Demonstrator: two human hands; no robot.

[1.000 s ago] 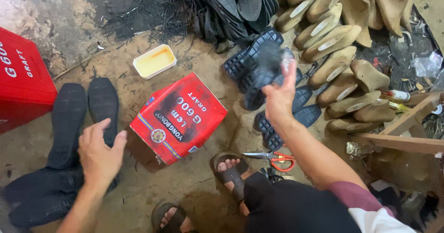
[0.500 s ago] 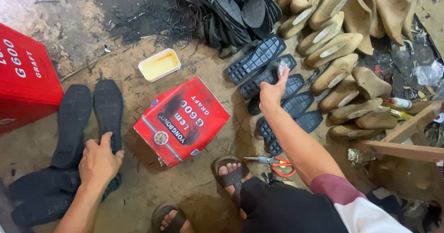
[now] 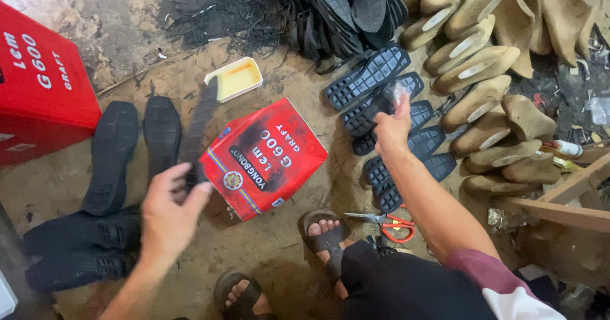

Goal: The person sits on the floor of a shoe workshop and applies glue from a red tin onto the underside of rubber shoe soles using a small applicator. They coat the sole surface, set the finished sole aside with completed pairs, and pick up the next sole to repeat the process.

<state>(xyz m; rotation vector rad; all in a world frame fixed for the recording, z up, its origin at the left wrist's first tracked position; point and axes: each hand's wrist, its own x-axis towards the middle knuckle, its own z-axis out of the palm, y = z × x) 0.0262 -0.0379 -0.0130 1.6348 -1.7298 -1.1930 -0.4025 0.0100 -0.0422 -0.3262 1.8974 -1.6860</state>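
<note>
My left hand (image 3: 168, 212) grips the near end of a thin black shoe sole (image 3: 198, 126), lifted on edge over the floor, next to a red rectangular glue tin (image 3: 264, 158). Two flat black soles (image 3: 114, 155) lie just left of it. My right hand (image 3: 393, 128) reaches out above a row of black treaded soles (image 3: 372, 75). Its fingertips pinch a small pale, blurred thing (image 3: 400, 91); what it is I cannot tell.
A yellow tray of glue (image 3: 235, 78) sits behind the tin. Wooden shoe lasts (image 3: 483, 72) crowd the right, a heap of black soles (image 3: 343, 8) the back. Orange-handled scissors (image 3: 387, 224) lie by my sandalled feet (image 3: 324, 231). A big red box (image 3: 38, 85) stands left.
My right hand set its black treaded sole down among the others and now hovers over them. My left hand left the soles on the floor and lifted one thin sole.
</note>
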